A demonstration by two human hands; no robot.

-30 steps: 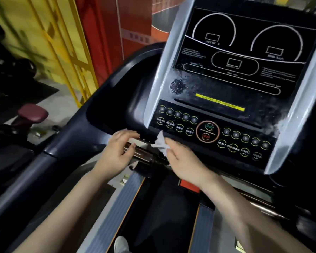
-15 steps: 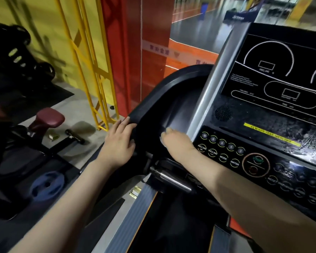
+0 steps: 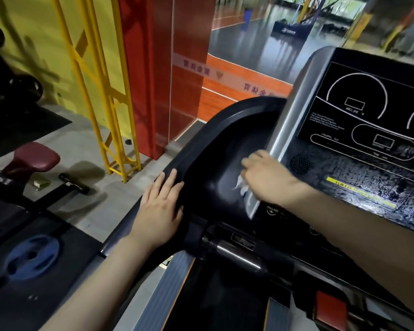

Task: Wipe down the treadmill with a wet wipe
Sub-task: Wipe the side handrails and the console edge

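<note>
Head view: my left hand (image 3: 159,207) flat, fingers straight, resting on black side-tray rim (image 3: 227,115), holding nothing. Right of it, my right hand (image 3: 264,176) clutches wet wipe (image 3: 243,187), seemingly pressed against silver console edge (image 3: 288,111). Edge runs up-right from wipe; display (image 3: 368,111) beyond.

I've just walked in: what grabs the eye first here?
The right hand rubs a white wet wipe inside the black side tray left of the treadmill console. The left hand rests flat on the tray's rim. Bright yellow scaffolding stands behind.
</note>
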